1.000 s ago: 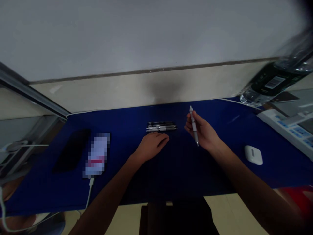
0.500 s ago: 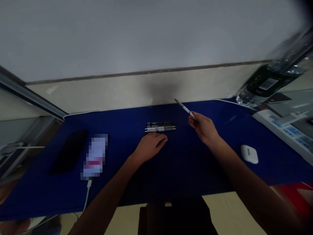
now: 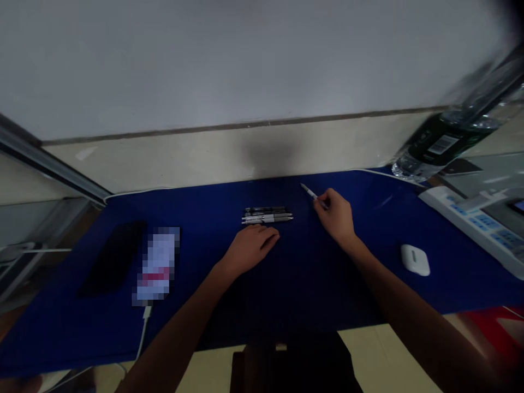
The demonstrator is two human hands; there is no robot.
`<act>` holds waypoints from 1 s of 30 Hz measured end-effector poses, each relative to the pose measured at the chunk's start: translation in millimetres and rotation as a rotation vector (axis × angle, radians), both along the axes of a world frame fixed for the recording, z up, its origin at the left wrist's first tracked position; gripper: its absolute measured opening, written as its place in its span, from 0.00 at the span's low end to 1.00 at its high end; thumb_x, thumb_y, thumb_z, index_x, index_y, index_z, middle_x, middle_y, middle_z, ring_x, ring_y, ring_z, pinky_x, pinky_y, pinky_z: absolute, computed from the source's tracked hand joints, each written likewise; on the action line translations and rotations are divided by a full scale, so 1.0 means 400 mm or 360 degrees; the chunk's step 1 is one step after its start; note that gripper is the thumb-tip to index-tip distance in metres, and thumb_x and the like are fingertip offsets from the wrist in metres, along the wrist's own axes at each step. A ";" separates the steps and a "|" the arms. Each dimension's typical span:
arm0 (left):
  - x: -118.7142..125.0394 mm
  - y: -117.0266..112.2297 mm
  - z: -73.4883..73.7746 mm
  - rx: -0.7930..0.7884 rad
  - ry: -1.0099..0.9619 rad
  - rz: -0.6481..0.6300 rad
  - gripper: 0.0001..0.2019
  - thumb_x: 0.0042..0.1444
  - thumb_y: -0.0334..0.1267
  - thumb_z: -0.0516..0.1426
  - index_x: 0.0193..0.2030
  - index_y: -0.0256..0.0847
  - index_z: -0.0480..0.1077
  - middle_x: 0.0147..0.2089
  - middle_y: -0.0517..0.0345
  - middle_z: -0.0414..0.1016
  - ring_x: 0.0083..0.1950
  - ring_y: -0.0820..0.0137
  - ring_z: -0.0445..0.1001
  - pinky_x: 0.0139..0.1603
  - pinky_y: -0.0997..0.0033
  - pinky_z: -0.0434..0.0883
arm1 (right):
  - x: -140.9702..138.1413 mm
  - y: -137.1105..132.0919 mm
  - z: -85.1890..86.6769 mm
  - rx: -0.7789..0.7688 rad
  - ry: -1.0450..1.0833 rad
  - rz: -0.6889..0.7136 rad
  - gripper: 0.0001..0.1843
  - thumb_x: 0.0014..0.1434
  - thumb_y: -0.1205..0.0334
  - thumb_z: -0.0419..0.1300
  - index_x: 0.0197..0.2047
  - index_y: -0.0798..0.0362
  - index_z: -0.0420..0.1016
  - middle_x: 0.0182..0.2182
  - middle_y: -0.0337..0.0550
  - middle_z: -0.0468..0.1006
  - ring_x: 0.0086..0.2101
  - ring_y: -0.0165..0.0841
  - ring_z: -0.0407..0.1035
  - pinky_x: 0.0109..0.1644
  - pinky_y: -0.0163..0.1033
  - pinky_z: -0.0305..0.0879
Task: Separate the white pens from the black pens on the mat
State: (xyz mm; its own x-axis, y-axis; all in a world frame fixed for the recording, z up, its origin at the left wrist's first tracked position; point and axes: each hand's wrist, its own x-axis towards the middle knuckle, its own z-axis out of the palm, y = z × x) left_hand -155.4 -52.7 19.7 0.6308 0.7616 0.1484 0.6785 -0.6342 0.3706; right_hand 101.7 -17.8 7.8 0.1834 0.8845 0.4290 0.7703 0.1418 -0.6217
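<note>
Slanted pen [image 3: 310,192] (other pens [image 3: 268,218] aligned)

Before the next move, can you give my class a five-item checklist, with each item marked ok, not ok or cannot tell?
1. Pen pinched in the fingers of the right hand: ok.
2. Both hands free: not ok; the right one holds that pen.
3. Left hand clear of the row of pens: cannot tell; its fingers lie right beside the row.
4. Earbuds case clear of the right forearm: ok, there is a gap between them.
5. Held pen touching the blue tabletop: cannot tell from this one view.
</note>
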 end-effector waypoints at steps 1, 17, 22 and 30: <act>0.000 0.000 0.001 -0.0004 -0.0001 0.0002 0.13 0.70 0.42 0.46 0.48 0.45 0.71 0.43 0.58 0.77 0.43 0.67 0.75 0.45 0.67 0.69 | -0.002 0.000 -0.003 -0.0048 -0.0074 0.0037 0.06 0.57 0.63 0.57 0.30 0.50 0.64 0.28 0.43 0.72 0.29 0.35 0.65 0.33 0.39 0.56; 0.001 -0.001 0.005 -0.0041 -0.0002 0.0018 0.14 0.70 0.43 0.45 0.48 0.45 0.71 0.43 0.58 0.77 0.43 0.67 0.75 0.45 0.67 0.70 | 0.003 0.004 -0.001 -0.0261 -0.0217 0.0254 0.05 0.59 0.60 0.57 0.34 0.50 0.72 0.29 0.44 0.73 0.30 0.36 0.67 0.35 0.40 0.59; 0.000 0.000 0.005 -0.0034 -0.0006 0.0007 0.13 0.70 0.42 0.46 0.48 0.45 0.71 0.43 0.59 0.77 0.44 0.67 0.75 0.46 0.66 0.69 | 0.011 0.010 -0.004 -0.0255 -0.0170 0.0351 0.07 0.58 0.62 0.59 0.40 0.50 0.74 0.30 0.44 0.73 0.32 0.37 0.67 0.37 0.40 0.61; 0.000 0.000 0.004 -0.0039 -0.0007 0.0005 0.15 0.70 0.43 0.45 0.48 0.45 0.71 0.42 0.58 0.77 0.43 0.67 0.75 0.45 0.67 0.70 | 0.002 0.005 0.006 -0.0298 -0.0149 0.0323 0.07 0.58 0.61 0.60 0.41 0.50 0.73 0.24 0.39 0.73 0.29 0.36 0.68 0.32 0.39 0.59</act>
State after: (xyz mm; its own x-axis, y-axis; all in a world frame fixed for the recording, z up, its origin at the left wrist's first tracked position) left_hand -155.4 -52.9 21.4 0.6279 0.7669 0.1324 0.6787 -0.6228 0.3892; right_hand 102.5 -15.9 10.1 -0.0381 0.9645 0.2615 0.7931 0.1884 -0.5793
